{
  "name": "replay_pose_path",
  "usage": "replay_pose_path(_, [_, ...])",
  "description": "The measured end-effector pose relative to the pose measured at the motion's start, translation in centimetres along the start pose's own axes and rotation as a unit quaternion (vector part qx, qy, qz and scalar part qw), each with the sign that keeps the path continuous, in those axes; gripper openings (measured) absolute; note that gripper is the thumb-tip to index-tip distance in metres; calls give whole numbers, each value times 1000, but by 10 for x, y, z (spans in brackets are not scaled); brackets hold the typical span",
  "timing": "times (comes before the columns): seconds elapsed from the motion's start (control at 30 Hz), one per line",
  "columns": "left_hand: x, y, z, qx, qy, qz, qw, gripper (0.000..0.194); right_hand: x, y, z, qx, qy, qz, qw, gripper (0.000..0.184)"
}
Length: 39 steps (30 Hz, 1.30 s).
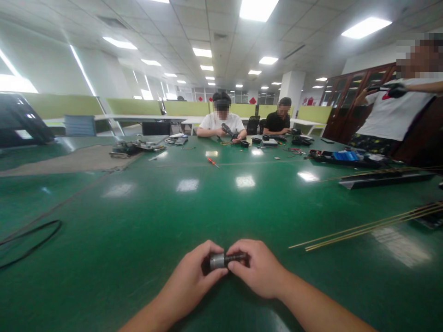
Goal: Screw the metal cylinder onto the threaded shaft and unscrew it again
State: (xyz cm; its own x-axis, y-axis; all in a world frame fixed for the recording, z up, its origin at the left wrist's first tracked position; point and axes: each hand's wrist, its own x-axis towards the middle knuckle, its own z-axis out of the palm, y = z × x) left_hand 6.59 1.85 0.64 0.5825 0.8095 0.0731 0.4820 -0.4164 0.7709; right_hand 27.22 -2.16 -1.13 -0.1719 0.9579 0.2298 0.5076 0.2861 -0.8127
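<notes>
At six o'clock, over the green desk point(145, 226), the left hand point(189, 275) holds a silver cylinder point(218, 261) and the right hand point(261, 269) grips the dark ribbed piece point(234, 258) beside it; yellowish rods point(332, 241) lie at four o'clock

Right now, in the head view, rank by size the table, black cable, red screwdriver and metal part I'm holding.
1. Table
2. Black cable
3. Metal part
4. Red screwdriver; farther off, so true size is unsure
</notes>
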Motion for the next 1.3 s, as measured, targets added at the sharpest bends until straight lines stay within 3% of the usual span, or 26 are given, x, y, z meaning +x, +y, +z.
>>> replay_pose_path(1.3, [0,0,-2,-19,-7,-9,1000,16,1,2,0,41,-20,32,998,7])
